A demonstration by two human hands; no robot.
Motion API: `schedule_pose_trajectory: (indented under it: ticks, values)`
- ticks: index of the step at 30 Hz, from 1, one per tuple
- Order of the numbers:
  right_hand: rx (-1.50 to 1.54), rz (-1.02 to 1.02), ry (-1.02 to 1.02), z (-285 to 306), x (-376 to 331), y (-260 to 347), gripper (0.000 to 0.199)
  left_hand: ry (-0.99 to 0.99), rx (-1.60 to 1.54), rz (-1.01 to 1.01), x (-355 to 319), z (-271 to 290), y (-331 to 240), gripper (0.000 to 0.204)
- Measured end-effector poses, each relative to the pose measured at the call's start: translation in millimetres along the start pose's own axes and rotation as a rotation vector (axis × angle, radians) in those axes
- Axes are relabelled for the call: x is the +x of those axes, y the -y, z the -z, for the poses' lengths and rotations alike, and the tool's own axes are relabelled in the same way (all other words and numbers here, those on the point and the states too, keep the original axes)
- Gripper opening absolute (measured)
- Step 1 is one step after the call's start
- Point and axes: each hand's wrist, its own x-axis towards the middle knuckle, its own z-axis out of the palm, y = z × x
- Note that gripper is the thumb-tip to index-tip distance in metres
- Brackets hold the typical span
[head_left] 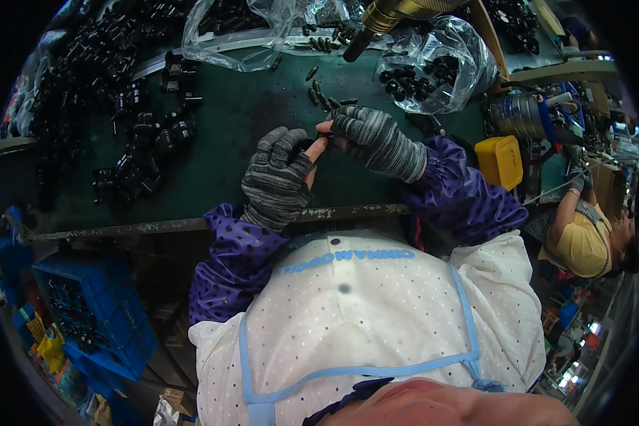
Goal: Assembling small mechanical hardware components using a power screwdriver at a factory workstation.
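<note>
My left hand [280, 170] and my right hand [376, 142], both in grey striped gloves with bare fingertips, meet above the green tabletop [227, 142]. A small dark part [324, 136] shows between the fingertips, mostly covered by them; its kind cannot be made out. Both hands are closed in a pinch around it. Just beyond my fingers lie several small dark cylindrical pieces [315, 94] in a loose row. Purple spotted sleeves cover my forearms.
Black parts [138, 135] are heaped along the left. A clear bag of round black pieces [433, 74] sits at the back right, near a brass-coloured tool [387, 20] overhead. A yellow container [499, 162] stands right; a blue crate [96, 312] is below left. Another person [582, 238] sits at right.
</note>
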Motion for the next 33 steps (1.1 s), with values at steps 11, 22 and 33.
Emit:
schedule_pose_trajectory:
  ticks: [11, 22, 33]
  values:
    - [-0.213, 0.138, -0.108, -9, -21, 8, 0.048, -0.016, 0.009, 0.012, -3, -1, 0, 0.048]
    - [-0.949, -0.574, 0.345, 70, -21, -67, 0.036, -0.055, -0.098, 0.077, 1, 1, -2, 0.053]
    - [0.193, -0.156, -0.048, 20, 19, 11, 0.025, 0.026, -1.810, 1.007, 5, 8, 4, 0.048]
